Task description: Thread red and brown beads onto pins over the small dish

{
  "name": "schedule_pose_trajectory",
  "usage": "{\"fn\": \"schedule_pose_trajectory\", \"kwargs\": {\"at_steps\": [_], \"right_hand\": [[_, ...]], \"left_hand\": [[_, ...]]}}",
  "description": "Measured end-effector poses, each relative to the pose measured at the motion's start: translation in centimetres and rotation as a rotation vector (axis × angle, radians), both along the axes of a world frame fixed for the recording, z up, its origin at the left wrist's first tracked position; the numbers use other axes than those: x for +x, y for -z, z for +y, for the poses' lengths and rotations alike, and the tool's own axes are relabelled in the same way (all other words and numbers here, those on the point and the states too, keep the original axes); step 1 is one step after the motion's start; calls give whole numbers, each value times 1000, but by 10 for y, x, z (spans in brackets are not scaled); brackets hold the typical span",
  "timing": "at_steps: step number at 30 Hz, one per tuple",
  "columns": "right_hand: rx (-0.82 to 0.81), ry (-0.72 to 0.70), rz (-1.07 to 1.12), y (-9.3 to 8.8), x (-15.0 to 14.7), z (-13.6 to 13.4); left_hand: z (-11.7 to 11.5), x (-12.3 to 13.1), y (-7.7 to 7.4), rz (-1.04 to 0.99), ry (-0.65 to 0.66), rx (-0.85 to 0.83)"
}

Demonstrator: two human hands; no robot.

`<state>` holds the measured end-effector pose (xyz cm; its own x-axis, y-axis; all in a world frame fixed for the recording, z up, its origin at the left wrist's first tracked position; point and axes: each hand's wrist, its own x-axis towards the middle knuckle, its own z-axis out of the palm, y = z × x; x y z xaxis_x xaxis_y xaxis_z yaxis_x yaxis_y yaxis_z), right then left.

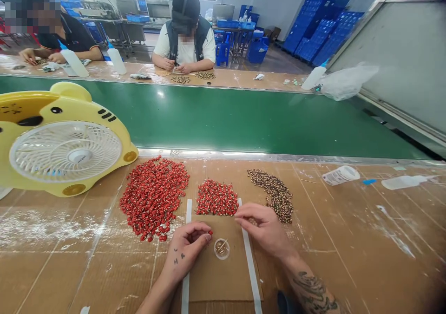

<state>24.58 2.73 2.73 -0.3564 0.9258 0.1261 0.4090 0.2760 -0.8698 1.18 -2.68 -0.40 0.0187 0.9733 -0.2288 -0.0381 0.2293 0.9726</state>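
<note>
My left hand [186,249] is closed in a pinch on a small red piece [210,232], just left of a small clear round dish [221,249]. A thin stick lies in that dish, which sits on a taped cardboard sheet [221,284]. My right hand [263,223] has thumb and fingertips drawn together at the lower right edge of a smaller pile of red pieces with pale tips [216,198]; what they hold, if anything, is too small to make out. A large heap of red pieces [153,198] lies to the left. Small dark-and-tan pieces [273,191] are spread beyond my right hand.
A yellow animal-shaped fan [104,114] stands at the left. At the right lie a white tub [341,175], a blue cap [369,181] and a squeeze bottle [404,181]. Across the green belt [244,119], two people work at a bench with several bottles.
</note>
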Motion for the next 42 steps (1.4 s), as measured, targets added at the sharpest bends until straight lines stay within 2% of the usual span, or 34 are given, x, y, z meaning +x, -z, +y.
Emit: {"fn": "schedule_pose_trajectory", "kwargs": {"at_steps": [3,7,17,27,34,39,42], "right_hand": [[29,-114,46,-4,-28,-14],[49,-152,14,-4,-45,-20],[94,-154,-37,-2,-51,-22],[41,-95,-40,-3,-55,-24],[124,-149,-65,-4,-55,-25],[-64,-160,-2,-6,-50,-22],[-117,-154,33,-7,-48,-20]], "left_hand": [[-2,-1,1,-6,-6,21],[-3,0,0,22,14,50],[-1,1,-3,66,12,153],[-4,4,-4,107,-31,206],[-7,4,-1,156,-14,211],[-8,3,2,117,-18,222],[-9,3,2,92,-24,255]]}}
